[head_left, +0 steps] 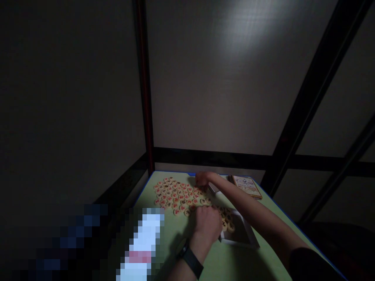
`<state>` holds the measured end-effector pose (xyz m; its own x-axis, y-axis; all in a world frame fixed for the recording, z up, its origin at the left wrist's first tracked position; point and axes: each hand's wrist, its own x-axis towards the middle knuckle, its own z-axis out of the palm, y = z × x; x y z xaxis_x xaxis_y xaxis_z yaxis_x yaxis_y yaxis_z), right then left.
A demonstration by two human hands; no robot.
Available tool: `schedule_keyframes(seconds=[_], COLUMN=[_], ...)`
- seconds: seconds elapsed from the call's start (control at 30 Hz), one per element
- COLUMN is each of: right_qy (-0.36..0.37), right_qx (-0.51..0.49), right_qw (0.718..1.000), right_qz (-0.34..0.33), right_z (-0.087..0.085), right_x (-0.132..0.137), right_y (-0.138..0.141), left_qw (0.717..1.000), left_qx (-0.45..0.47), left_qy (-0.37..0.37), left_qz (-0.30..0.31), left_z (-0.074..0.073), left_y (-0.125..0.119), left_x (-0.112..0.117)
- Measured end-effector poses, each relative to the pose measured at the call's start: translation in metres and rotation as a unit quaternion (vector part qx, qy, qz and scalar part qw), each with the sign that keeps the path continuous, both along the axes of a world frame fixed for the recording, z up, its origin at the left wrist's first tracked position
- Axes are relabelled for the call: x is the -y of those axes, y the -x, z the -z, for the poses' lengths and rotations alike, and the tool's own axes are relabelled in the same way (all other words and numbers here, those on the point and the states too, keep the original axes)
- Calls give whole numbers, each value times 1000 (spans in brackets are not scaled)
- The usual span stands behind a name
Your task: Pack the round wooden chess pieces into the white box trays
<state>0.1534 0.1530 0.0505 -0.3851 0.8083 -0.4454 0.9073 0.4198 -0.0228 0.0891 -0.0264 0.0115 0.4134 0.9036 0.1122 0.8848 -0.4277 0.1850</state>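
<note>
While the left hand (207,221) curls at left edge of the open box (240,235), right hand (202,178) is beyond the box; can't tell what either grasps. Game pieces (175,200) lie left of box, some inside.

- The desk (171,238) fills the lower centre, before the wall (211,89).
- Loose discs (175,194) lie across its far left.
- Lower right of centre, an open box (241,246) has discs in its left part.
- The left grip (208,220) is beside them; the right grip (202,178) is behind.
- A flat case (247,186) lies far right.
</note>
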Motion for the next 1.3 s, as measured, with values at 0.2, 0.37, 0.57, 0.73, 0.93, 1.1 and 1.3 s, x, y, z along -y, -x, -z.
schedule_keyframes(seconds=[0.2,0.37,0.57,0.73,0.93,1.1,1.3], right_qy=[80,71,66,55,61,92,117], right_qx=[20,33,35,31,-25,-68,-109], right_qw=[996,996,997,998,997,991,982], right_qz=[37,44,33,31,40,70,98], right_z=[-8,-11,-20,-27,-25,-21,-15], right_x=[6,12,23,32,54,61,62], right_y=[0,-4,-6,-15,-22,-25,-25], left_qw=[1000,1000,999,999,997,996,995], left_qx=[-22,-23,-45,-35,-38,-46,-51], left_qy=[-11,-12,9,-22,-29,4,0], left_qz=[6,9,6,-4,-56,-76,-85], left_z=[4,6,3,11,12,4,2], left_y=[1,1,1,0,5,13,19], left_x=[-2,-6,-8,-6,-9,-17,-21])
